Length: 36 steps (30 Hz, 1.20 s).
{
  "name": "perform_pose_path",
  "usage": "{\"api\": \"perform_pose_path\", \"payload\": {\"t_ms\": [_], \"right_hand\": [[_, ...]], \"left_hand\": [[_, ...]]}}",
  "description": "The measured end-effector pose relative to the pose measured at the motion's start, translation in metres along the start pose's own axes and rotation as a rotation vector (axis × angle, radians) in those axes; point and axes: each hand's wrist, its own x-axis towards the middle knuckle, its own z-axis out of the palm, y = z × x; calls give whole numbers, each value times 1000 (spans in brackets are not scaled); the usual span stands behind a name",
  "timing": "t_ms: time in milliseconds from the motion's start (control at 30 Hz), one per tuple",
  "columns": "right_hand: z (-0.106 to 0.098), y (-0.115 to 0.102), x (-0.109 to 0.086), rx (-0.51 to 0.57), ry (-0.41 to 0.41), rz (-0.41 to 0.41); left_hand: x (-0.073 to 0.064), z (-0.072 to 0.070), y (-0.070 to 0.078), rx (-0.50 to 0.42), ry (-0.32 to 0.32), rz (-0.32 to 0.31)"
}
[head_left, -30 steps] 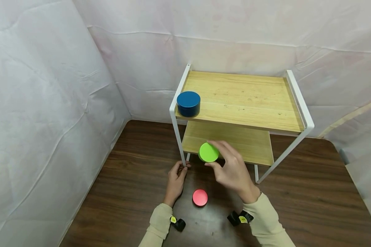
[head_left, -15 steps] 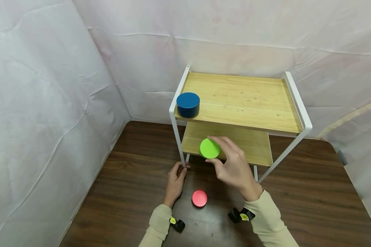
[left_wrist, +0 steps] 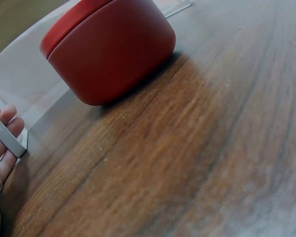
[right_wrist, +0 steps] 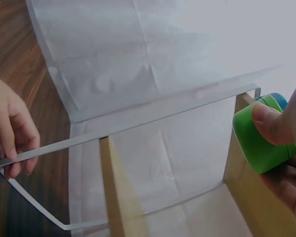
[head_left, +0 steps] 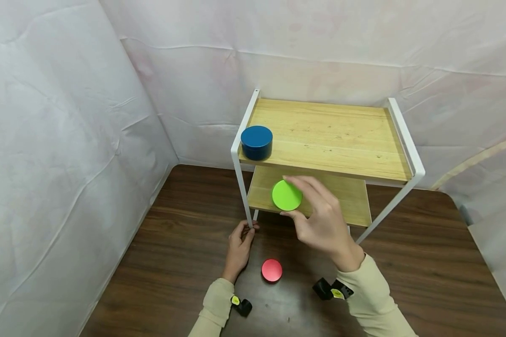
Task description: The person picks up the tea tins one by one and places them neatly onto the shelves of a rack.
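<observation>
My right hand point(head_left: 322, 220) pinches a round green tin point(head_left: 286, 195) between thumb and fingers, holding it in the air in front of the shelf's lower board. In the right wrist view the green tin point(right_wrist: 260, 134) shows its side and the seam of its lid. My left hand point(head_left: 238, 250) grips the foot of the white front-left leg of a two-tier shelf point(head_left: 329, 135); fingers and thumb lie around the leg in the right wrist view. A red lidded tin point(head_left: 271, 270) stands on the table between my arms, large in the left wrist view.
A blue round tin point(head_left: 256, 142) sits at the front-left corner of the top board. The lower board point(head_left: 350, 199) lies below it. The shelf stands on a dark wood table point(head_left: 173, 262), with white fabric walls point(head_left: 67, 154) behind and at the left.
My right hand has risen with the green tin, moving up and slightly forward in front of the shelf. My left hand stays on the leg; the red and blue tins stay in place.
</observation>
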Motion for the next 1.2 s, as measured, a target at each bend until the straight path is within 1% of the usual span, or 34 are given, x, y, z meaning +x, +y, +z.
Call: {"api": "perform_pose_path", "payload": {"t_ms": [200,433,633,733,833,967,1067,1200], "right_hand": [[-6,-6,8,16,23,-32],[-11,-11,16,16,54,-57],[-15,-15,19,-4,61,-78],[-18,-17,22,-27,63,-100],[-20,-19,25,-51,58,-115],[-21,-21,30,-33,85,-106],[-22,-20,35,-19,109,-95],[-26,-20,40,-57,97,-100]], "left_hand": [[0,0,0,12,-3,-12],[0,0,-2,6,6,2],[-1,1,-4,-2,18,23],[-1,2,-3,9,14,23],[-1,1,-3,16,2,8],[-1,0,-2,25,-8,-14],[-1,-1,-1,36,-8,-10],[-1,-1,-1,33,-10,2]]}}
